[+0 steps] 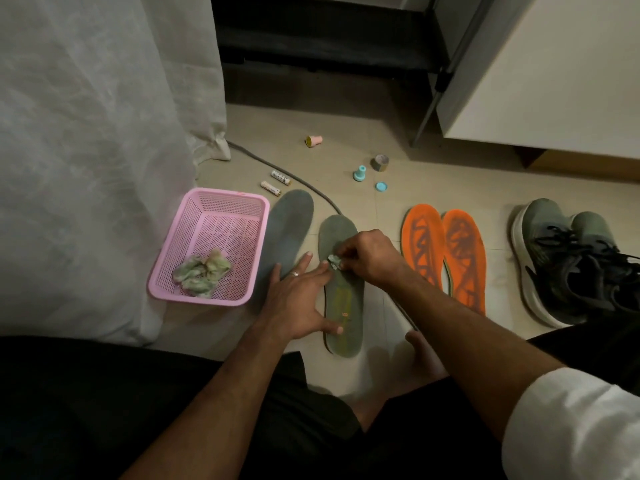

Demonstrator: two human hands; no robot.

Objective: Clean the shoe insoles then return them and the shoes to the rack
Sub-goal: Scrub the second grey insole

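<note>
at nine o'clock on the floor sits a pink basket [207,249] holding crumpled used wipes [202,276]; just right of it lies a first grey insole [289,230], toe toward twelve o'clock, untouched by either hand; next comes the second grey insole [341,289], the one being cleaned, its long axis running six to twelve o'clock, slightly leaned; the left hand [298,299] lies flat with fingers spread and straight, its thumb pressing the heel half of that insole, pinning it; the right hand [367,256] sits over the upper half, fingers curled and pinching a small wad of wipe [334,262] against the surface; the clean stretch still to cover, by my judgement, lies toward twelve o'clock from the wad, so the right hand is the nearer and the stroke would run along the long axis; the insole looks dull grey-green, thin and flexible, with faint yellowish marks near the heel; at three o'clock lie two orange insoles [445,258] side by side, touching, and farther right a pair of grey shoes [571,258].
</note>
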